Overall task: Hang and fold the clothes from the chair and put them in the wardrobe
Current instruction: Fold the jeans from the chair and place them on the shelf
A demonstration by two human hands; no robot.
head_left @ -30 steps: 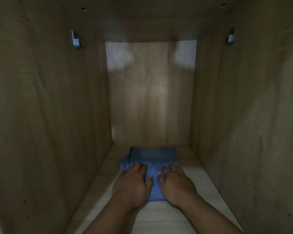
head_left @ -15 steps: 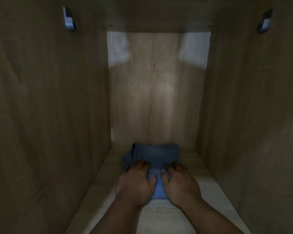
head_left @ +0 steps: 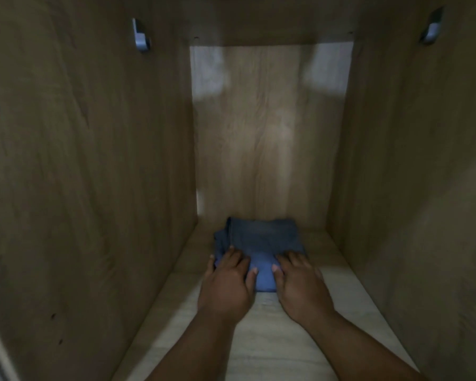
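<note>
Now | left hand point(head_left: 226, 284), right hand point(head_left: 300, 284): flat, fingers straight | pressing folded jeans point(head_left: 261, 243) beneath

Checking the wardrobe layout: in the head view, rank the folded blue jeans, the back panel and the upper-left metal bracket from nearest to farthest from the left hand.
1. Folded blue jeans, under the left hand.
2. Wooden back panel, behind them.
3. Metal bracket, high on the left wall.

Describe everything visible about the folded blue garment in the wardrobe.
The garment is blue, denim-like cloth, folded into a compact, roughly square bundle. A seamed edge shows at its far left corner, with looser folds bunching on the left side. It lies flat on the pale shelf, near the back panel and roughly centred between the side walls. The left hand and right hand rest on its near part, fingers fairly straight, palms down.
</note>
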